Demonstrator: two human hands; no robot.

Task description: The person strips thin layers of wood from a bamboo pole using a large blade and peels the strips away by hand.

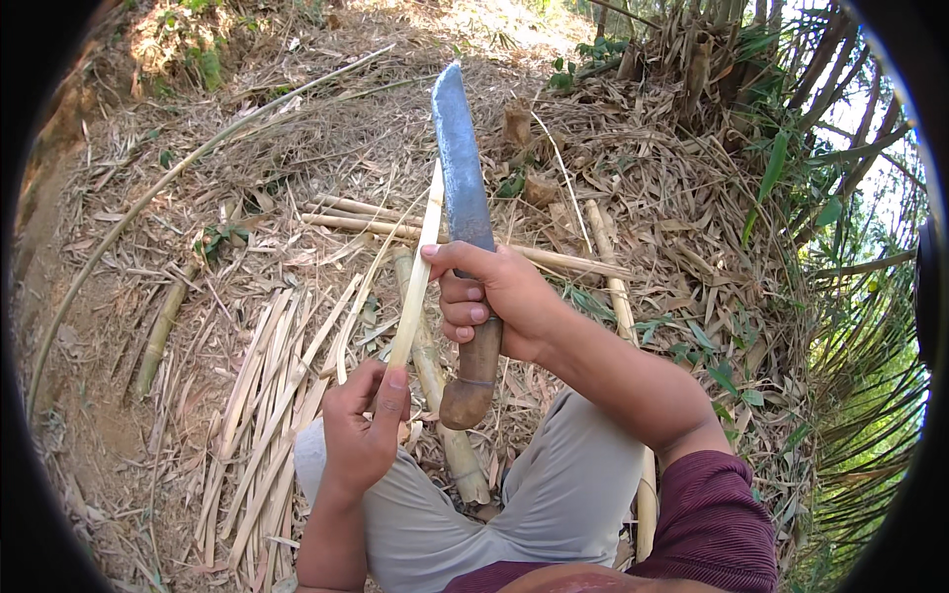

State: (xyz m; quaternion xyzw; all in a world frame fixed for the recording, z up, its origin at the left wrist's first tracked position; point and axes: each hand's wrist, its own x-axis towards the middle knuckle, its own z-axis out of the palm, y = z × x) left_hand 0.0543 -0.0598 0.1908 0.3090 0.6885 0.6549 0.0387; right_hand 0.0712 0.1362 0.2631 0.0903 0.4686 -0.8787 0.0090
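Pale, thin split bamboo strip (415,277) is being held near the middle of the view, its long axis running from about 6 o'clock at the lower end up toward 12 o'clock, leaning slightly right at the top. Its lower end is being pinched by the left hand (361,430), the fingers (393,390) being closed around it just above the grey-trousered knee (415,514). A long, grey, broad-bladed knife with a brown wooden handle (465,237) is being gripped by the right hand (494,296), its fingers being wrapped fully around the handle and blade base, with the blade pointing toward 12 o'clock. The blade is being laid almost parallel to the strip, touching or just beside it at 3 o'clock; exact contact cannot be told. The right hand is being kept higher along the strip, the left hand nearer its lower end. A bundle of similar pale split strips (267,395) is lying on the leaf-littered ground (148,296) at 9 o'clock of the left hand, and a thicker bamboo culm (435,376) is lying beneath the hands.
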